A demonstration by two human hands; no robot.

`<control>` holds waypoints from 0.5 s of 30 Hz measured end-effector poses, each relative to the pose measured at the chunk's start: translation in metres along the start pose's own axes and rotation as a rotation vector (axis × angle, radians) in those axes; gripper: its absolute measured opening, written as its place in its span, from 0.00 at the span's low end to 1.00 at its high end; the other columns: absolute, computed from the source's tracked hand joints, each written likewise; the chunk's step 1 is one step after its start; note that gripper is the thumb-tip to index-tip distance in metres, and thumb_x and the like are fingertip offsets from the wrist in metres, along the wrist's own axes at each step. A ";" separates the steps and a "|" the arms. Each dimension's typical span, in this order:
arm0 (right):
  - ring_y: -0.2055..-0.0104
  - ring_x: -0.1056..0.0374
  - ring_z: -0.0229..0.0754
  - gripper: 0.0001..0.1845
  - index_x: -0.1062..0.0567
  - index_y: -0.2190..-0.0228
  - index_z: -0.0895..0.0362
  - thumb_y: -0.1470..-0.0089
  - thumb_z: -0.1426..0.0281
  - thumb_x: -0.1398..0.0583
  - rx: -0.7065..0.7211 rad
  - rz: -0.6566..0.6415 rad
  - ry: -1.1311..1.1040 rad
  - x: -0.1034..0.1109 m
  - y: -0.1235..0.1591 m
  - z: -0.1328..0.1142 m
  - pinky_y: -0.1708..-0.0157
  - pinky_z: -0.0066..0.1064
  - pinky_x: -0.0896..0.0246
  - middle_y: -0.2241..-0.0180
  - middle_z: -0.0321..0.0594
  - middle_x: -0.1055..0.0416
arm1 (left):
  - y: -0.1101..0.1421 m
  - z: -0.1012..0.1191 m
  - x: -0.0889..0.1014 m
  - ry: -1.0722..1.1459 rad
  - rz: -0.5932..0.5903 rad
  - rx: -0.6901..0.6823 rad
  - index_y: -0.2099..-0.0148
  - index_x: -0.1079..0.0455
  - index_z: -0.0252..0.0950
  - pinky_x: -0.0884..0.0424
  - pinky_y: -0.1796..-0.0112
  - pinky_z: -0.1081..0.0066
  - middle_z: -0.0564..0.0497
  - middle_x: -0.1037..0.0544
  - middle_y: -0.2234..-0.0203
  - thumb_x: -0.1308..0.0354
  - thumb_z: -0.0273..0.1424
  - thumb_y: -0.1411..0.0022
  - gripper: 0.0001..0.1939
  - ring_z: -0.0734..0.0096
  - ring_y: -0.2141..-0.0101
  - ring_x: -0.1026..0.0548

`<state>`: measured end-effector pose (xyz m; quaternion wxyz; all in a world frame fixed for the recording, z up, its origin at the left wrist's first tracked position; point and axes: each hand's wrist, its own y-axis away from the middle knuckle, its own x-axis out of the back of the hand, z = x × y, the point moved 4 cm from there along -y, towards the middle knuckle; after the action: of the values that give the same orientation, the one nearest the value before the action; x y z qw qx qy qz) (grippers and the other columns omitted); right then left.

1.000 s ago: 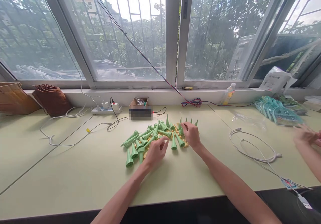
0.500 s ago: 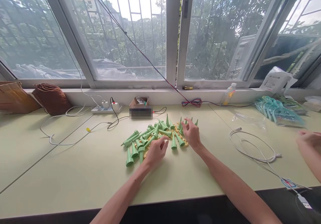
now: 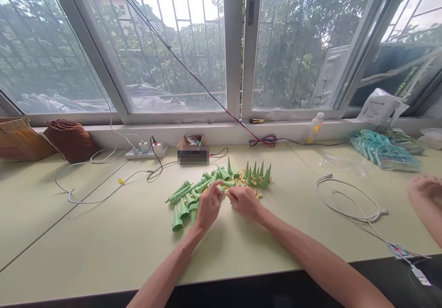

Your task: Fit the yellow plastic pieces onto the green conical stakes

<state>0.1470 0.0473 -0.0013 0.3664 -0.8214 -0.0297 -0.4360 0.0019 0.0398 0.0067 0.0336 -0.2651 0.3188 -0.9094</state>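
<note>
My left hand [image 3: 209,203] is at the front of a pile of green plastic cone spikes [image 3: 177,218], its fingers bent and closed. Just to its right, my right hand [image 3: 243,201] is curled with the fingers pressed together. The fingertips of both hands nearly meet. What either hand holds, if anything, is hidden or too small to make out. Behind my right hand, several green cones [image 3: 265,178] stand upright, points up. Small yellow pieces [image 3: 258,194] lie among and beside the cones.
Behind the pile stand a small cardboard box [image 3: 191,141] and a power strip [image 3: 147,150]. A white cable [image 3: 348,216] lies coiled to the right, near another person's hand [image 3: 425,189]. A bottle [image 3: 315,127] and teal plastic items [image 3: 371,149] are further back.
My right hand has come away from the upright cones, moving left and toward me, and its fingers have closed beside my left hand. My left hand has shifted slightly left.
</note>
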 end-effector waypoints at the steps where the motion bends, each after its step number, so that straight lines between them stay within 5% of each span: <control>1: 0.76 0.37 0.35 0.13 0.31 0.77 0.57 0.39 0.74 0.44 -0.009 -0.031 0.005 -0.001 0.000 0.000 0.74 0.26 0.51 0.77 0.36 0.30 | 0.000 0.000 0.000 -0.002 0.002 -0.013 0.52 0.31 0.36 0.34 0.74 0.77 0.54 0.27 0.74 0.58 0.25 0.31 0.14 0.77 0.79 0.32; 9: 0.71 0.33 0.38 0.08 0.25 0.70 0.57 0.39 0.73 0.43 -0.052 -0.077 0.004 -0.003 0.000 0.004 0.69 0.26 0.47 0.72 0.38 0.26 | 0.004 0.012 -0.003 -0.171 0.022 -0.202 0.55 0.30 0.36 0.30 0.72 0.75 0.46 0.26 0.60 0.51 0.27 0.32 0.09 0.72 0.68 0.26; 12: 0.71 0.33 0.38 0.08 0.25 0.71 0.57 0.41 0.76 0.43 -0.054 -0.074 -0.001 -0.002 0.001 0.005 0.69 0.27 0.47 0.71 0.39 0.25 | 0.001 0.051 0.006 -0.233 -0.020 -0.317 0.55 0.30 0.37 0.29 0.70 0.74 0.46 0.26 0.60 0.52 0.25 0.31 0.10 0.73 0.69 0.26; 15: 0.71 0.35 0.37 0.07 0.25 0.72 0.58 0.45 0.78 0.41 -0.057 -0.093 -0.016 -0.002 0.002 0.007 0.71 0.26 0.49 0.71 0.38 0.25 | 0.003 0.122 0.025 -0.272 -0.230 -0.453 0.53 0.30 0.38 0.28 0.69 0.73 0.47 0.25 0.61 0.54 0.25 0.31 0.12 0.72 0.68 0.26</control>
<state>0.1512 0.0504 -0.0058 0.3220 -0.8327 -0.0583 -0.4466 0.0416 -0.0371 0.0969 -0.0874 -0.4198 0.4743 -0.7689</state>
